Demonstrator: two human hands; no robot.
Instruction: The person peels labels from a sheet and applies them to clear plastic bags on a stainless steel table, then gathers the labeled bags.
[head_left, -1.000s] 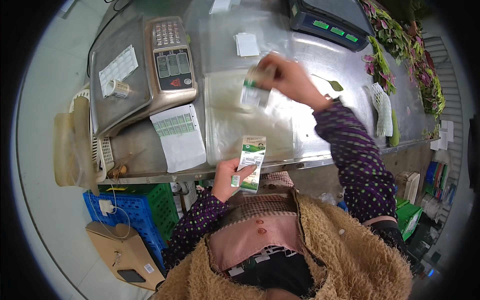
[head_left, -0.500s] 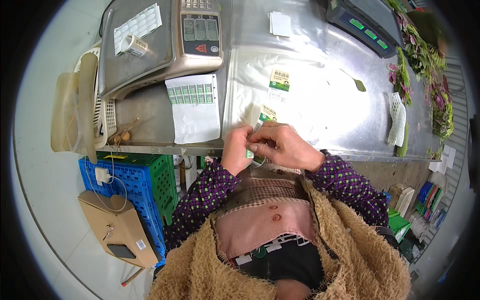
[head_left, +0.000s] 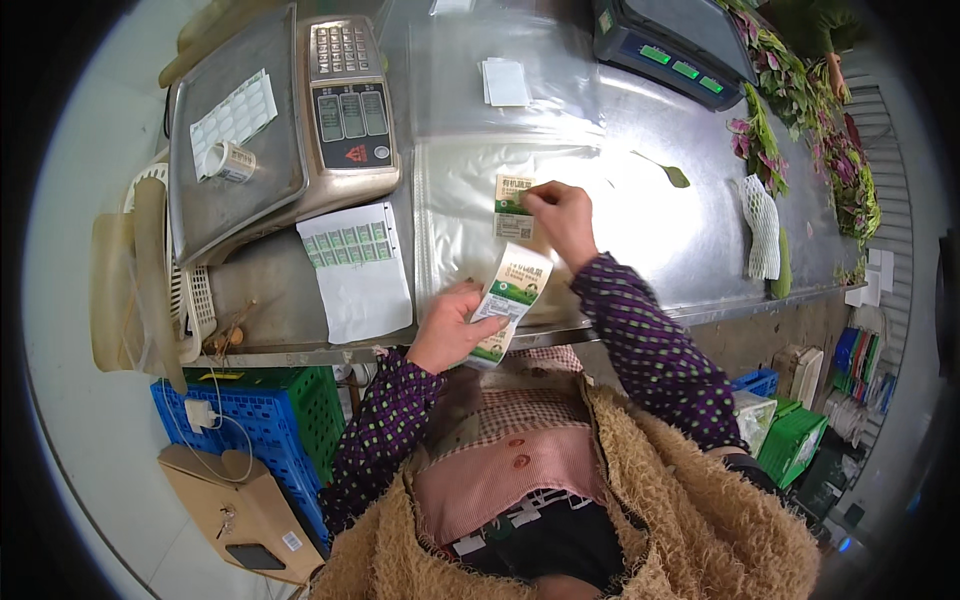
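My left hand point(head_left: 448, 328) is closed on a strip of printed labels point(head_left: 517, 283), cream and green, which stands up from my fingers at the table's near edge. Beyond it, a similar label point(head_left: 514, 222) lies on a stack of clear plastic bags point(head_left: 455, 215). My right hand point(head_left: 566, 222) reaches over the bags, its thumb and fingertips pinched together at that label's upper right edge. Whatever is between those fingertips is too small to make out. Left of the bags lies a white sheet with small green stickers point(head_left: 368, 290).
A scale point(head_left: 350, 120) at the left carries a sticker sheet point(head_left: 235, 115) and a label roll point(head_left: 232, 163). Another scale point(head_left: 680, 45) stands far right, near leafy purple-green vegetables point(head_left: 850, 190) and a white foam net point(head_left: 760, 228). White cards point(head_left: 506, 83) lie at the back.
My hands have parted. The right one moved forward to the label on the bags, while the left keeps the label strip, now showing more fully. The whole view has shifted.
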